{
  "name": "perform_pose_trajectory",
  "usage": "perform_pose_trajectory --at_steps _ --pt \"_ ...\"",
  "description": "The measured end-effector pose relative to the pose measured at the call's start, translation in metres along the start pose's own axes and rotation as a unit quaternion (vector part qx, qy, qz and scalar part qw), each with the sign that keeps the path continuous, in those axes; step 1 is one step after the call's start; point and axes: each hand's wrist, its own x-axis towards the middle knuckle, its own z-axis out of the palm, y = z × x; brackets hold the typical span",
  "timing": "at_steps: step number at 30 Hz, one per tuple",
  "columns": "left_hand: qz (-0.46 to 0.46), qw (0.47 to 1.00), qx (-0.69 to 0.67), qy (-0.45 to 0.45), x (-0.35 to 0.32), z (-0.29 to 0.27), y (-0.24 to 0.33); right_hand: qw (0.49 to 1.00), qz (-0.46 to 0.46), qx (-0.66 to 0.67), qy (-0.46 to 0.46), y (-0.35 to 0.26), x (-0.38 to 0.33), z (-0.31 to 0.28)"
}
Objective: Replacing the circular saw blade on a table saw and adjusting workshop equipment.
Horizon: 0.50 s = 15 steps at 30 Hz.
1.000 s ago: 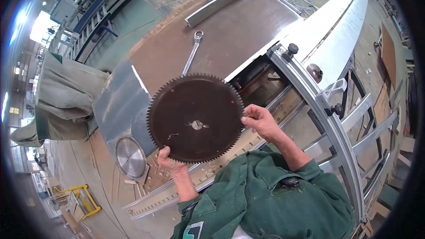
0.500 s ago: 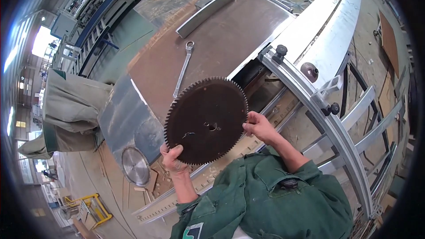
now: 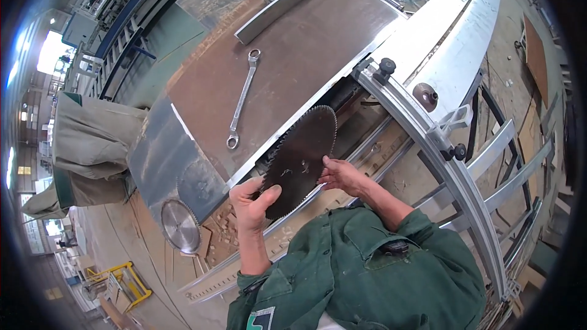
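I grip the dark circular saw blade (image 3: 299, 162) with both hands, left hand (image 3: 252, 198) pinching its lower rim, right hand (image 3: 340, 176) on its face, tilted beside the worktop (image 3: 306, 55) edge, near the wrench (image 3: 242, 99).

This is a big workshop: a large saw table (image 3: 306, 55) with metal rails, a wrench (image 3: 243, 99), round saw blades (image 3: 301, 160), wood chips on the floor, and a dust bag (image 3: 92, 140)

The circular saw blade (image 3: 299, 162) is dark, matt steel; the combination wrench (image 3: 243, 98) shines polished; the saw table (image 3: 293, 55) looks dull brown.
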Motion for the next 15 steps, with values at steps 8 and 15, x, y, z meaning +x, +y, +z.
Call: perform_pose_trajectory --at_steps 8,15 --pt "-0.034 0.996 -0.033 0.073 -0.002 0.005 0.0 0.99 -0.126 -0.046 0.049 -0.014 -0.01 -0.016" --pt "-0.144 0.964 -0.209 0.076 -0.022 0.007 -0.045 0.979 -0.191 0.064 0.029 -0.08 -0.056 -0.045"
